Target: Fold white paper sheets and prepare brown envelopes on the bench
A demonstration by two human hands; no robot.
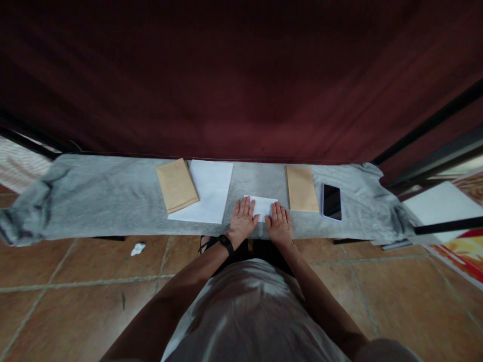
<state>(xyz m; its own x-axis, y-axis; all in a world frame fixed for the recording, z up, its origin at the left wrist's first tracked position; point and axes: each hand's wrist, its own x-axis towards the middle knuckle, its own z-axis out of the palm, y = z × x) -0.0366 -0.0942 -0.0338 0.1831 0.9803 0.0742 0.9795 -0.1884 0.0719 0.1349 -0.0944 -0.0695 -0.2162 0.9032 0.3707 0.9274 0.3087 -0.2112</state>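
Observation:
My left hand [242, 218] and my right hand [279, 222] lie flat, fingers stretched out, side by side on a small folded white paper [262, 204]. The paper rests on a long narrow surface covered with grey cloth [105, 201]. A black band is round my left wrist. Left of my hands lies a flat white sheet [209, 193] with a brown envelope [176, 185] overlapping its left edge. To the right of my hands lies a second brown envelope [301, 188].
A dark phone [332, 201] lies face up right of the second envelope. A dark red curtain [241, 80] hangs behind the surface. The floor is brown tile with a crumpled white scrap [138, 248]. A white board [441, 203] and black bar stand at the right.

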